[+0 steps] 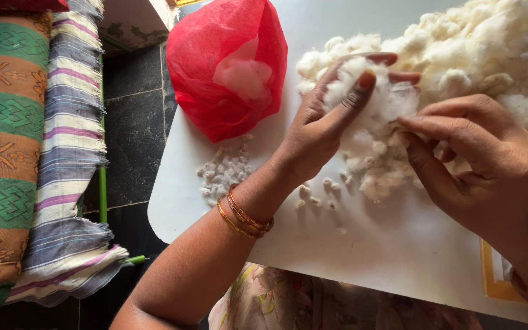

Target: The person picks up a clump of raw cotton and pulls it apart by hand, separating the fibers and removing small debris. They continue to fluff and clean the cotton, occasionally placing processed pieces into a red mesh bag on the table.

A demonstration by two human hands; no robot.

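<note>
My left hand holds a tuft of raw white cotton between thumb and fingers, over a white board on my lap. My right hand pinches the same tuft from the right side with thumb and forefinger. A big heap of loose cotton fills the board's far right. Small cotton seeds lie in a little pile near my left wrist, with a few more scattered seeds under the hands. Gold bangles circle my left wrist.
A red mesh bag with some white cotton inside rests on the board's far left corner. Striped and patterned folded cloths lie on the dark tiled floor to the left, beside a green stick.
</note>
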